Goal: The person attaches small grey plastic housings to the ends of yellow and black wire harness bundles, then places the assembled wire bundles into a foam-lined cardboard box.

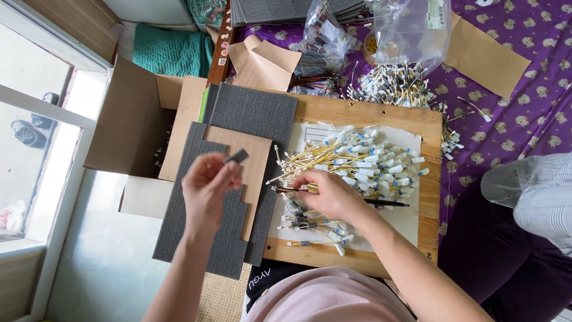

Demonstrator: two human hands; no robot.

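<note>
Foam piece (pixel 236 157) pinched in left hand (pixel 205 188), above grey foam sheets (pixel 229 235). Right hand (pixel 326 194) closed on wires (pixel 357 158) at pile's edge, on wooden board (pixel 430 179). Few foam-wrapped wires (pixel 310 225) done; big pile left.

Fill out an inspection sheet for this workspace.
Surface: wooden board on a purple patterned cloth.
Job's things: small grey foam strip; pile of yellow wires with white connectors; finished wires with grey sleeves.
Clutter: grey scored foam sheets, clear plastic bags, open cardboard box.
Hands: left hand pinches the foam strip; right hand rests on the wire pile.
Cables: nothing seen beyond the wires.
Surroundings: another person's checked sleeve.
</note>
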